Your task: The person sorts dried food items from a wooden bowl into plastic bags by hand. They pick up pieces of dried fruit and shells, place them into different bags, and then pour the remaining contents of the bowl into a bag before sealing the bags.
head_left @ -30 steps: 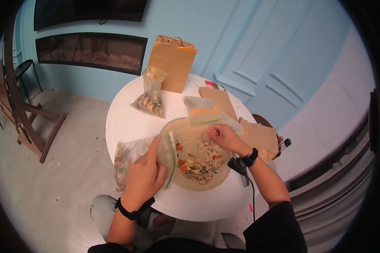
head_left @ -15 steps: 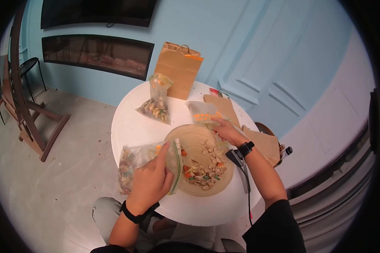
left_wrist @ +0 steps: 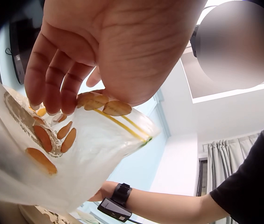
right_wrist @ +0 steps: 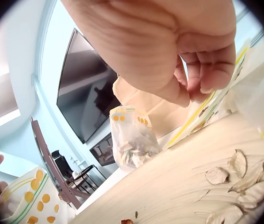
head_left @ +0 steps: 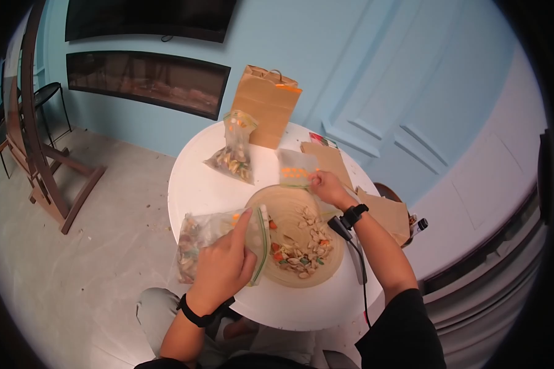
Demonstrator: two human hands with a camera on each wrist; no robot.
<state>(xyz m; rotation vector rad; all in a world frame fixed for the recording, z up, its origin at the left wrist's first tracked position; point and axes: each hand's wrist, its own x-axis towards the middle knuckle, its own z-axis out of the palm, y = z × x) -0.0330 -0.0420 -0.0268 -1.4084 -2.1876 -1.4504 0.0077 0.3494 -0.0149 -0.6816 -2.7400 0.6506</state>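
My left hand (head_left: 224,261) holds a clear zip bag (head_left: 197,230) with mixed dried pieces at the table's left front; its index finger is straight, the others bend at the bag's mouth. In the left wrist view the bag (left_wrist: 80,158) shows orange dots below my bent fingers (left_wrist: 52,95). My right hand (head_left: 332,189) reaches past a wide round tan bowl (head_left: 271,200) and pinches the zip edge of another dotted bag (head_left: 295,166). Thumb and fingertips (right_wrist: 211,81) meet at that zip. Pale dried slices (head_left: 305,261) with orange and green bits lie in the bowl.
Behind the bowl stand a brown paper bag (head_left: 268,104) and a filled zip bag (head_left: 237,157). Flat brown paper (head_left: 329,163) lies at the back right, more brown paper (head_left: 385,215) at the right edge of the round white table (head_left: 188,184). A wooden easel (head_left: 58,166) is off left.
My right hand has moved from above the bowl back to the dotted bag's edge, its fingertips closing there. The left hand keeps its hold. The head view has shifted slightly.
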